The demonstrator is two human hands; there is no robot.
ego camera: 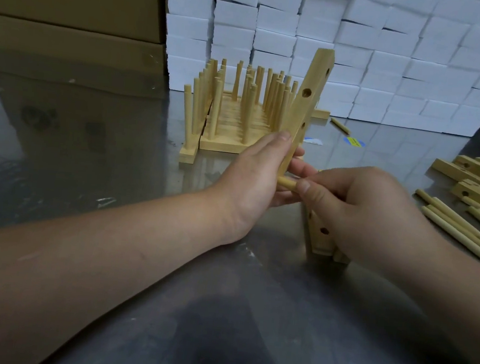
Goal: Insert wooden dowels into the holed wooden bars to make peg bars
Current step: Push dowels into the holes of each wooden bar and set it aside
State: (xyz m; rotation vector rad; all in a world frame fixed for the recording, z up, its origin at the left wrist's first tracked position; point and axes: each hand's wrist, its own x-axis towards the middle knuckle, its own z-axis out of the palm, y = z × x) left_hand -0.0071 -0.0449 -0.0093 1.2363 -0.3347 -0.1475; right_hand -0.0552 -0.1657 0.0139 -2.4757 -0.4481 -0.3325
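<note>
Holed bar (309,100), gripped at its lower end by the left hand (251,177) and tilted up with holes turned toward the right hand (362,211), likely to present a hole. Dowel (285,183) pinched by the right hand, tip just beside the bar's lower end; hands close together. Finished peg bars (248,115) beyond the left hand; loose dowels (460,229) right of the right hand.

Finished peg bars (233,116) standing upper centre on table (89,152). White boxes (363,47) stacking behind them, cartons (74,4) sitting upper left. Loose dowels (460,229) lying at right edge, holed bars (479,181) lying just behind them.
</note>
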